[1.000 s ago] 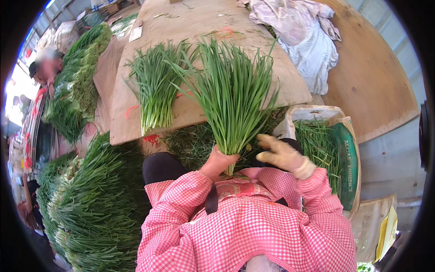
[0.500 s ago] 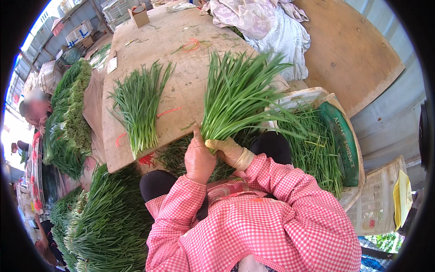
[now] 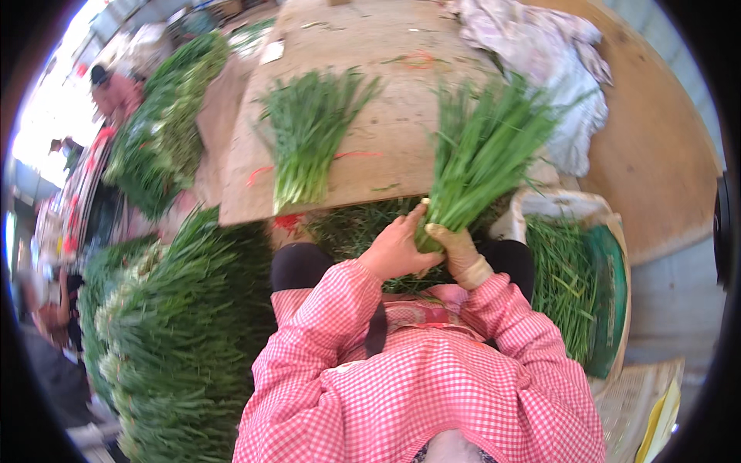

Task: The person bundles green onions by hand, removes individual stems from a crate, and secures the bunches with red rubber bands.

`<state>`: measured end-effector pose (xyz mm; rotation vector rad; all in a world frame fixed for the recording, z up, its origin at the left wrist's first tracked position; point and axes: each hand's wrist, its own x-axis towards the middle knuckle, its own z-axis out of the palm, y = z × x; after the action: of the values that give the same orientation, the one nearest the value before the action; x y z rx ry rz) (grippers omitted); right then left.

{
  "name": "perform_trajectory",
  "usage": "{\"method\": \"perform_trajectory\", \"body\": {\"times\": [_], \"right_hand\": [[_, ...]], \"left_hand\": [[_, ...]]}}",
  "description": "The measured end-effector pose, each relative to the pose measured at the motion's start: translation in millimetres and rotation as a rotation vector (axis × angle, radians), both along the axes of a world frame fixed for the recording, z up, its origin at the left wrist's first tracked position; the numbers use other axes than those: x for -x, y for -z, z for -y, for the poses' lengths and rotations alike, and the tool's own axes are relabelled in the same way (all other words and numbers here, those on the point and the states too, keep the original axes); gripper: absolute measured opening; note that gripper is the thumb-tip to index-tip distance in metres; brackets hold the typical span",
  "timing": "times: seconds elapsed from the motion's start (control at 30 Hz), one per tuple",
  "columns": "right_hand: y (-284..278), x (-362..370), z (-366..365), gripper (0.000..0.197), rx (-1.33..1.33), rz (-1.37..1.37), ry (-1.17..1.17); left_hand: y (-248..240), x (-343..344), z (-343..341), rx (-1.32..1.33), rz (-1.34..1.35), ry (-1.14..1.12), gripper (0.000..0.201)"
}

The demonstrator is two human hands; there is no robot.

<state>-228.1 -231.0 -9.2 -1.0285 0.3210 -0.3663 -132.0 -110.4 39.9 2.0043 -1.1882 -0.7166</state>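
Over my lap, just off the near edge of the wooden table, I hold a loose bunch of garlic chives (image 3: 490, 147) upright, its leaves fanning up and to the right. My left hand (image 3: 397, 245) is closed around the pale lower stems from the left, thumb pointing up. On the other side, my gloved right hand (image 3: 461, 253) grips the same stems, its fingers partly hidden behind them. Another bunch of chives (image 3: 312, 139) lies on the table to the left, with a red tie (image 3: 356, 154) showing on both sides of it.
The wooden table (image 3: 394, 92) spreads ahead, with another red tie (image 3: 421, 59) farther back. A white crate (image 3: 559, 202) of loose greens stands by my right knee. Tall piles of chives (image 3: 181, 332) fill the left. Crumpled cloth (image 3: 540, 46) lies far right. Other people (image 3: 117, 92) sit at left.
The whole view has swung, so the table and its bunch appear farther right. Both hands still hold the chives; the left hand has turned, its fingers now around the stem ends.
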Motion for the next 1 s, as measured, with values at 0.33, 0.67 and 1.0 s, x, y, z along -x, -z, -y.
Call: {"method": "perform_trajectory", "body": {"times": [0.33,0.67,1.0], "right_hand": [[-16,-93,25,0.041,0.67,0.194,-0.077],[-82,-243,-55,0.083,0.84,-0.527,-0.687],[-24,-254,-21,0.06,1.259,-0.13,-0.561]], "left_hand": [[-54,-65,13,0.46,0.038,-0.168,0.09],[33,-301,-45,-0.009,0.325,-0.488,0.073],[25,-281,-37,-0.147,0.452,-0.606,0.095]]}}
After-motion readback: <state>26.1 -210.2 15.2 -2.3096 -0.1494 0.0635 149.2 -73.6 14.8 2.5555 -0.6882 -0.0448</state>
